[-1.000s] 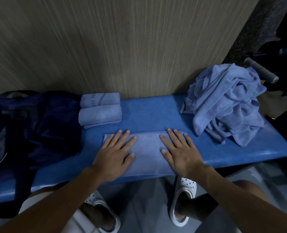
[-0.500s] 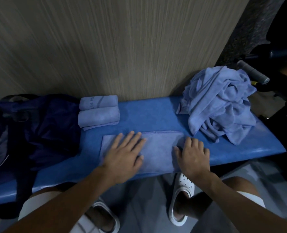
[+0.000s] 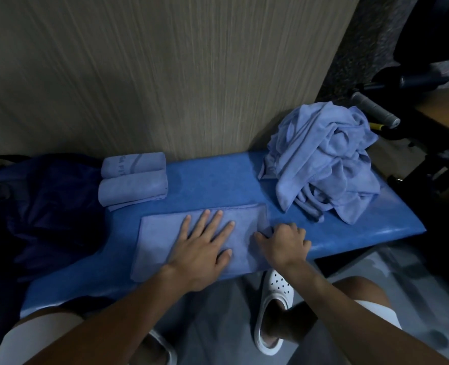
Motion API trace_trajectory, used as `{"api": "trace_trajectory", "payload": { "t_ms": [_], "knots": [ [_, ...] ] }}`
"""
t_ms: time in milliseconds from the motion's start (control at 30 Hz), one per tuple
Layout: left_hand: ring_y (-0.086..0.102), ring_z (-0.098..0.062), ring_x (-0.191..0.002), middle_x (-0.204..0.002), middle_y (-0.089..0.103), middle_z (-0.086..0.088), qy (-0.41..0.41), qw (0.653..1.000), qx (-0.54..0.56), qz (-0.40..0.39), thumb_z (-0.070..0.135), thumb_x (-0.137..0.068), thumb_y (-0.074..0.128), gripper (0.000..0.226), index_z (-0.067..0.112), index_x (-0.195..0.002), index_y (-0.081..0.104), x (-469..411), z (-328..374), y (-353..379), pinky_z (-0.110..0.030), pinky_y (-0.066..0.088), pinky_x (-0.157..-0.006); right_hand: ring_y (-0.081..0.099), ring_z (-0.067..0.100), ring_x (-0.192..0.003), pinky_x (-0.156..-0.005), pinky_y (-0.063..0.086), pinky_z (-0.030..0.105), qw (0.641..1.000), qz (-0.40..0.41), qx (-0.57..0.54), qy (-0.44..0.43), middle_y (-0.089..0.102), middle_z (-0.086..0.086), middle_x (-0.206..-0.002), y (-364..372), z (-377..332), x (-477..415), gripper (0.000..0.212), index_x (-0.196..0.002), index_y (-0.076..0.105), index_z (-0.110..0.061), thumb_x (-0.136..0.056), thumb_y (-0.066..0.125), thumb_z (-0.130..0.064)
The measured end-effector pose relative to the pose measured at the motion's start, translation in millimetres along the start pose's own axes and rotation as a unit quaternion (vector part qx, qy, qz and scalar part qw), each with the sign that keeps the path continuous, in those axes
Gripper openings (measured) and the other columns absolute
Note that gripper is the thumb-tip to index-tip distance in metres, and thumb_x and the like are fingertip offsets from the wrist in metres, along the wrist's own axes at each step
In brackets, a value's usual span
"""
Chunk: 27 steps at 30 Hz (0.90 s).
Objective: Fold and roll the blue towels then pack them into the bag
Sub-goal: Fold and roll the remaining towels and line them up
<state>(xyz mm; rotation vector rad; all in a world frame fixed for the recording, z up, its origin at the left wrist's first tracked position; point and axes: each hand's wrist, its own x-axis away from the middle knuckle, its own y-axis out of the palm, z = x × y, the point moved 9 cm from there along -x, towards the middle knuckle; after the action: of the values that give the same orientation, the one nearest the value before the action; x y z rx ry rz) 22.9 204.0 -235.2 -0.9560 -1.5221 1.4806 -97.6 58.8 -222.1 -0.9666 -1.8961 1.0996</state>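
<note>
Sitting far left on the blue padded bench point(image 3: 212, 185): dark navy fabric bag point(image 3: 46, 206); just right of it, two rolled light-blue towels point(image 3: 132, 188), touching. Frame centre: flat folded light-blue towel point(image 3: 160, 238), left hand point(image 3: 202, 248) pressing it with fingers spread, right hand point(image 3: 284, 242) curled on its right edge. Upper right: crumpled heap of light-blue towels point(image 3: 323, 164).
</note>
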Motion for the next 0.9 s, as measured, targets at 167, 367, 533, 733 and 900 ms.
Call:
{"api": "trace_trajectory", "payload": {
  "t_ms": [167,367,533,733,900],
  "knots": [
    [-0.014,-0.019,-0.150,-0.163,-0.011,0.006,-0.014,1.000,0.010,-0.018,0.059,-0.089,0.005,0.069,0.037,-0.154,-0.003,-5.9,1.2,-2.3,-0.054,-0.003,-0.118,0.059,0.031,-0.087,-0.076,0.048,0.037,0.980,-0.026,-0.195,-0.020,0.060,0.006,-0.085,-6.0,-11.1,0.7,0.028,-0.080,0.048,-0.014,-0.082,0.062,-0.038],
    [0.012,-0.018,-0.150,-0.162,0.017,0.000,-0.031,0.992,0.114,0.048,0.049,-0.088,-0.001,0.074,0.023,-0.155,0.020,-7.5,1.8,-31.8,-0.039,0.007,-0.122,0.062,0.032,-0.093,-0.073,0.047,0.035,0.982,0.002,-0.163,-0.100,0.066,0.010,-0.098,-16.8,-34.3,17.5,0.024,-0.104,0.052,-0.014,-0.084,0.061,-0.022],
    [0.059,-0.022,-0.089,-0.101,0.068,-0.009,-0.249,0.778,0.568,0.105,0.029,-0.099,0.048,0.019,0.017,-0.108,0.060,-13.4,-29.2,-32.2,-0.033,0.047,-0.083,0.059,0.031,-0.097,-0.084,0.049,0.041,0.963,0.023,-0.138,-0.232,0.058,0.011,-0.108,-11.9,-72.8,44.4,0.035,-0.114,0.058,-0.008,-0.081,0.063,-0.019],
    [0.061,-0.014,-0.067,-0.080,0.064,-0.006,-0.314,0.711,0.625,0.071,0.012,-0.087,0.070,0.029,0.014,-0.109,0.052,-18.4,-40.9,-19.5,-0.018,0.049,-0.059,0.058,0.026,-0.091,-0.077,0.049,0.042,0.916,0.003,-0.063,-0.396,0.062,0.004,-0.096,12.1,-98.4,78.1,0.028,-0.095,0.066,-0.013,-0.080,0.050,-0.032],
    [0.060,-0.025,-0.072,-0.080,0.062,-0.016,-0.295,0.756,0.579,0.081,-0.002,-0.086,0.066,0.042,0.007,-0.120,0.043,-21.0,-50.5,-14.5,-0.035,0.050,-0.067,0.053,0.019,-0.113,-0.090,0.045,0.036,0.909,0.090,-0.036,-0.406,0.060,-0.002,-0.125,-3.2,-80.8,81.6,0.036,-0.116,0.064,-0.017,-0.093,0.041,-0.033]
  ]
}}
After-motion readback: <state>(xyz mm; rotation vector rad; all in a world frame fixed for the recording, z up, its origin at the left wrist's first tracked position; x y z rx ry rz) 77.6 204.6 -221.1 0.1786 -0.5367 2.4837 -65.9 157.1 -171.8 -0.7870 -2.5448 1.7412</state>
